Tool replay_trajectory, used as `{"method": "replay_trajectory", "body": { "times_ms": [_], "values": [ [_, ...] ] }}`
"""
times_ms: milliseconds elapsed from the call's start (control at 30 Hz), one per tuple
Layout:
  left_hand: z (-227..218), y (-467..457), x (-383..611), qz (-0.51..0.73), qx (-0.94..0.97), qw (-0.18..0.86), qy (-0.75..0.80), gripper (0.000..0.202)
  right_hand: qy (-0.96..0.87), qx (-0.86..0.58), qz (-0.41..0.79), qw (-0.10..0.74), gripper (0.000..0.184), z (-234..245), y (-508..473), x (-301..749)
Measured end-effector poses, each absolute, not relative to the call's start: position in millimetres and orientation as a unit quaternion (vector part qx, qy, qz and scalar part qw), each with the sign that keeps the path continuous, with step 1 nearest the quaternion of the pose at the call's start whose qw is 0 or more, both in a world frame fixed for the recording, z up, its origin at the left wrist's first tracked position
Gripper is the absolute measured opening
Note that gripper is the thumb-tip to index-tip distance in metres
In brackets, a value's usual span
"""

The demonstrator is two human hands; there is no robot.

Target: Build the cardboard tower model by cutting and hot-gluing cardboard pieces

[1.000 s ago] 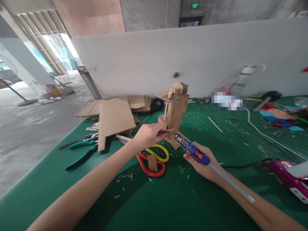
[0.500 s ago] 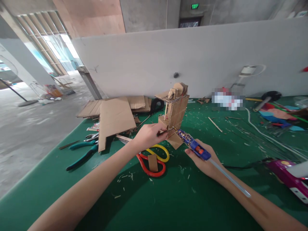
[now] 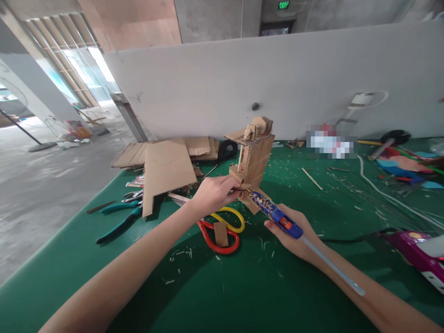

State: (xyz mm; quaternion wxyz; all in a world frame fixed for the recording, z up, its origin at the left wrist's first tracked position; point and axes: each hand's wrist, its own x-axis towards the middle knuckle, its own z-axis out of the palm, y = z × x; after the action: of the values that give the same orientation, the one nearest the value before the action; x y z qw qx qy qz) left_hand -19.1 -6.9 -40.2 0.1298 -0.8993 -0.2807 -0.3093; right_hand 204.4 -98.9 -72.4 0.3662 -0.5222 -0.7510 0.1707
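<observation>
Our left hand (image 3: 213,195) pinches a strip (image 3: 239,188) by the cardboard tower (image 3: 257,162), steadying it, we reckon, for the glue gun (image 3: 276,213) our right hand (image 3: 294,247) grips.

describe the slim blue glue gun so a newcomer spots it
On the green tabletop, find the brown cardboard structure near the middle. Just in front of it, in the person's right grip, is the slim blue glue gun. Unlike the red-and-yellow-handled scissors, it has a speckled front and a long translucent stick trailing behind.

Head-worn view; faces forward, down; green table (image 3: 208,296) close.
</observation>
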Motion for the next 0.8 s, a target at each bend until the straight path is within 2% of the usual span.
{"method": "replay_trajectory", "body": {
  "times_ms": [433, 800],
  "values": [
    [-36.7, -10.3, -16.5, -0.319, -0.889, 0.085, -0.316, 0.013, -0.764, -0.503, 0.151, 0.374, 0.015, -69.1, -100.3, 203.9],
    [-35.9, -9.6, -19.5, -0.303, -0.905, 0.141, -0.262, 0.012, -0.766, -0.507, 0.136, 0.371, 0.015, -70.1, -99.9, 204.2]
  ]
}}
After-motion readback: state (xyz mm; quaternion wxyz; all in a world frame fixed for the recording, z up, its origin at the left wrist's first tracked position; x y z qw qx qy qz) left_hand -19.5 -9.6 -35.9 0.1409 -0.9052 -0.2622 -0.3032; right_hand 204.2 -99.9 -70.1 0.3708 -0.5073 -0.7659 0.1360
